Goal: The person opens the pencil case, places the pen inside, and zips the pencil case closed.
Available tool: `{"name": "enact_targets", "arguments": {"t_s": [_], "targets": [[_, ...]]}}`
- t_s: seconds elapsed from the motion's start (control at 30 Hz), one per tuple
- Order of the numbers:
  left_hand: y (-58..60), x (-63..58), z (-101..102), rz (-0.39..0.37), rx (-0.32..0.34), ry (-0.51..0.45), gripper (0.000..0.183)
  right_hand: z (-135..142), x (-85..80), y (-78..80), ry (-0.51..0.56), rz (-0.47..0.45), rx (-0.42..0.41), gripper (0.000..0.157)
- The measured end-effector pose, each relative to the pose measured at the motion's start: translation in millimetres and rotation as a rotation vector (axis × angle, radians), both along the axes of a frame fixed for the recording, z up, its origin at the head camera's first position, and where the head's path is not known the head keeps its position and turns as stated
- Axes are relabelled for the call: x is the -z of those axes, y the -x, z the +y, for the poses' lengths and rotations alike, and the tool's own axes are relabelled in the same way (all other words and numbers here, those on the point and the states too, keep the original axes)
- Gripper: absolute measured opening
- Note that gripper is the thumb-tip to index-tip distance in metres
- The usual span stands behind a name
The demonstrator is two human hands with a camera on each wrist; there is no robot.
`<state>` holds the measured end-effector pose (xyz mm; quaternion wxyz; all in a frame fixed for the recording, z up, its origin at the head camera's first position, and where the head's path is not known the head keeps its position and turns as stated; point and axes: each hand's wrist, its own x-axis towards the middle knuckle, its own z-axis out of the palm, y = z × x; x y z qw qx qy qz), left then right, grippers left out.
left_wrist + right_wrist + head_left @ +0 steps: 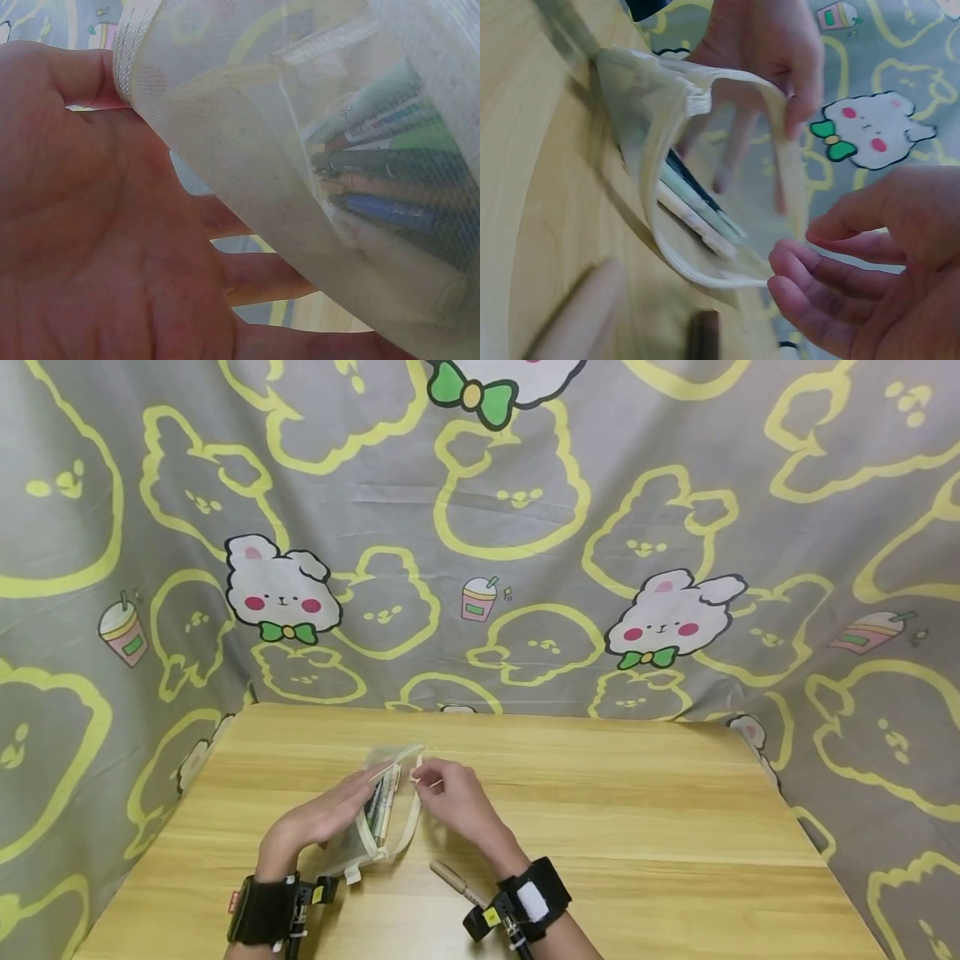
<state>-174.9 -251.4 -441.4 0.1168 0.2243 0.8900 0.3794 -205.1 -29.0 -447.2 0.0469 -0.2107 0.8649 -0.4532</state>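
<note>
A see-through mesh pencil pouch (348,843) with a cream zipper edge stands with its mouth open between both hands. Inside it lie several pens (697,206), among them a dark one and a blue one (390,212). My left hand (330,814) rests along the pouch's left side, its straight fingers (266,276) spread behind the mesh and the thumb right at the rim. At the far right part of the mouth, my right hand (459,802) pinches the zipper edge between thumb and bent fingers (810,274).
A tan stick-shaped thing (448,875) with a thinner grey part lies on the wooden table (637,827), near the right wrist. Both wrists wear black straps with small cameras. Behind and beside the table hangs a grey cloth (525,635) with yellow cartoon outlines.
</note>
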Motion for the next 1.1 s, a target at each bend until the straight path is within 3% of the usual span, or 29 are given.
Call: {"name": "enact_targets", "arguments": {"t_s": [0.23,0.37,0.63,0.9,1.1], "targets": [[0.6,-1.2,-0.2,-0.02,-0.005,0.002,0.049,27.8,-8.8,-16.7,-0.138,0.123,-0.106,0.018],[0.4,-2.3,0.3,-0.026,-0.009,0.011,0.049,40.4,-10.1,-26.0,-0.181,0.149,-0.12,0.015],[-0.9,-2.4,0.0,-0.018,-0.003,0.017,0.049,53.8,-8.2,-36.9,-0.257,0.075,-0.157,0.026],[-1.7,-6.4,1.1,-0.028,-0.027,0.031,0.05,58.8,-7.7,-55.5,-0.45,-0.028,-0.274,0.03],[-2.4,-4.6,1.4,-0.014,-0.007,0.019,0.049,59.0,-6.1,-64.1,-0.562,-0.008,-0.258,0.032]]}}
